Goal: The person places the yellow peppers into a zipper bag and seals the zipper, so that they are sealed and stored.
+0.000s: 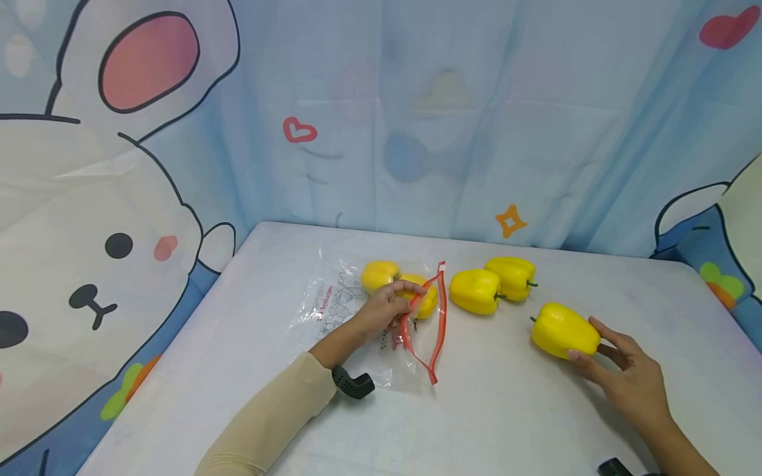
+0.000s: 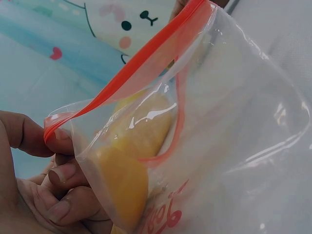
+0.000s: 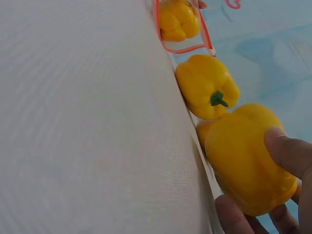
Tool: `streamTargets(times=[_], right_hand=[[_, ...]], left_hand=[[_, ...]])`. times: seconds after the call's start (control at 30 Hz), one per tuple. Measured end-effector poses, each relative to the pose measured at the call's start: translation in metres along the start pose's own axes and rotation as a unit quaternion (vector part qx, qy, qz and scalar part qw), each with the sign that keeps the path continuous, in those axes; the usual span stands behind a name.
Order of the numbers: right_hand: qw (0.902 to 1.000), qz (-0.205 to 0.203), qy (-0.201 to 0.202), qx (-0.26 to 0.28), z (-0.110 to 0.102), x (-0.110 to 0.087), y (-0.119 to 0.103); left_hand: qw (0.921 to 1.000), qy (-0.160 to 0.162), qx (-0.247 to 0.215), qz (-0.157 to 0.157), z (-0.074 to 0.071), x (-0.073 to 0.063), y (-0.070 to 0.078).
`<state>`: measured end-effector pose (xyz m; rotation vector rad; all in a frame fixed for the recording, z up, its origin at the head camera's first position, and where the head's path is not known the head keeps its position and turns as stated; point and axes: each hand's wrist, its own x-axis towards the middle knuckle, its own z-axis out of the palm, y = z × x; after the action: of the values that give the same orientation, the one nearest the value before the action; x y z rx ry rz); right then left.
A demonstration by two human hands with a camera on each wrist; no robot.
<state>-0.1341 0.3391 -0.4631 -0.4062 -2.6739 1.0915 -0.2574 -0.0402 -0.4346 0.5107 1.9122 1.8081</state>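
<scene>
A clear zip bag (image 1: 389, 371) with a red zip edge lies on the table, its mouth spread toward the right. Two yellow bell peppers (image 1: 380, 274) are inside it. My left hand (image 1: 381, 311) pinches the bag near its red rim; the left wrist view shows the plastic edge between thumb and finger (image 2: 61, 141). My right hand (image 1: 634, 377) grips another yellow bell pepper (image 1: 564, 330) by its blunt end, stem toward the left. Between the bag and that pepper sit two more yellow bell peppers (image 1: 474, 291), touching each other in the head view.
The white table (image 1: 512, 423) reaches back to a blue curtain (image 1: 440, 132) printed with cartoon figures. A black wrist device (image 1: 354, 383) shows by the left sleeve, over the bag's lower edge.
</scene>
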Motion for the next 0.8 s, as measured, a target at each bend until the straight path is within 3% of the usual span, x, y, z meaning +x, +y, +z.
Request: streamTargets(times=[0.27,0.57,0.8], right_hand=[[0.9999,-0.009,0.012,0.004,0.002,0.000,0.001],[0.9946,-0.018,0.035,0.096,0.005,-0.001,-0.003],[0.9914,-0.039,0.018,0.124,0.009,-0.007,-0.010]], left_hand=[[1.0000,0.003,-0.001,-0.005,0.000,0.000,0.001],[1.0000,0.002,-0.001,-0.002,0.001,-0.001,0.001],[1.0000,0.006,0.004,-0.003,0.001,-0.001,0.002]])
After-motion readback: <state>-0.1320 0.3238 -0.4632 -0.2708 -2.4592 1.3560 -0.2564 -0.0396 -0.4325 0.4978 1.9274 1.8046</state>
